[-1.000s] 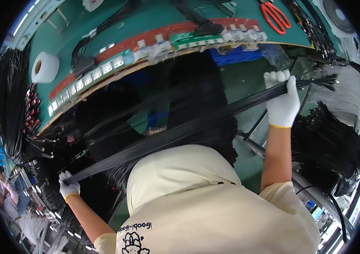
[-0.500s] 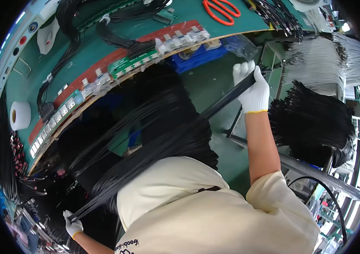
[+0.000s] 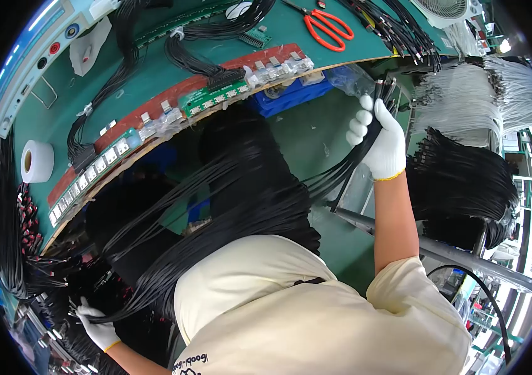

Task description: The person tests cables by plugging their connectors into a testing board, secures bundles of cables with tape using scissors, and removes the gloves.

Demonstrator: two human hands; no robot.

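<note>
A long bundle of black cables (image 3: pixel 216 228) hangs slack across my lap, its strands spread apart in the middle. Near its upper right end my right hand (image 3: pixel 380 139), in a white glove, is closed round the bundle, with the cable tips sticking out above the fingers. My left hand (image 3: pixel 96 325), also gloved, is at the lower left with the other end of the bundle lying across the palm and between thumb and fingers. Some loose strands arch over my thighs beside the bundle.
The green workbench (image 3: pixel 206 40) carries a row of connector boards (image 3: pixel 216 99), red-handled scissors (image 3: pixel 328 30), a white roll (image 3: pixel 37 161) and more cables. A blue bin (image 3: pixel 291 99) sits beneath its edge. Black cables (image 3: pixel 460 181) and white cables (image 3: pixel 456 103) hang on racks at the right.
The bundle has gone from taut and straight to slack and sagging. My right hand has turned more upright, and my left hand has moved lower, its fingers looser. The view has shifted.
</note>
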